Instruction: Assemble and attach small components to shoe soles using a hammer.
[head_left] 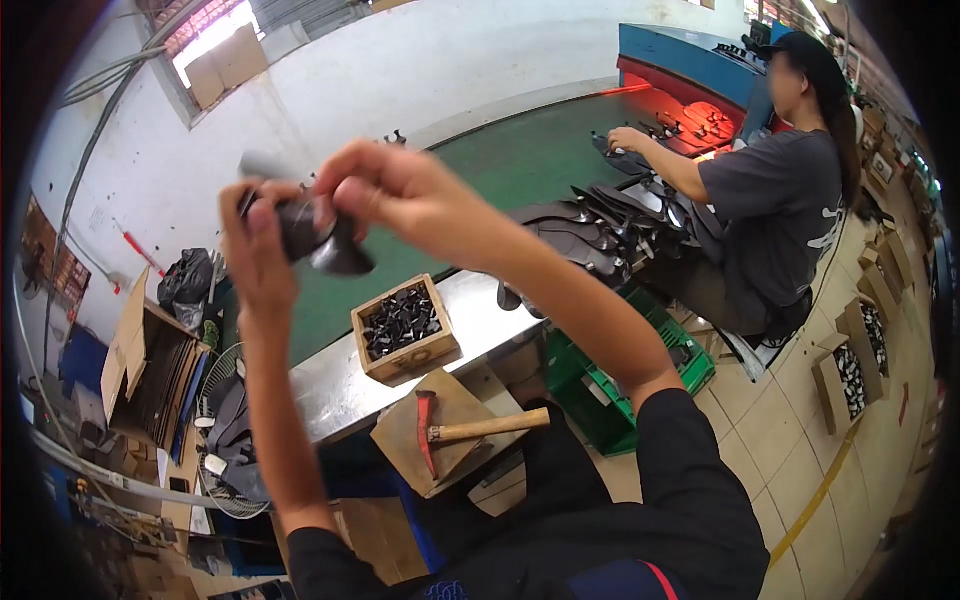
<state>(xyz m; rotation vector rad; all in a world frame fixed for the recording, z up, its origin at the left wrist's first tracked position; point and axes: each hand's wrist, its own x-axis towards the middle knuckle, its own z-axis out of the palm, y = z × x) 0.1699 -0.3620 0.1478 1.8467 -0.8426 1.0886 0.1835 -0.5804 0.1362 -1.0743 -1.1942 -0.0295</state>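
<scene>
Raised over the bench's left part, my left hand is closed around a dark shoe sole with a glossy, curved end. Motion blurs part of it, so its exact shape is unclear. My right hand is at the sole's upper side, thumb and fingers pinched together; what lies between the fingertips is too small to make out. Below both hands stands a wooden box of small black pieces. Nearer to me, a hammer with a red head and wooden handle rests on a wooden block.
A co-worker sits at the right, one hand over shoe parts near a red-lit blue machine. Dark soles are heaped on the green belt. A green crate stands below; a fan and cardboard box are left.
</scene>
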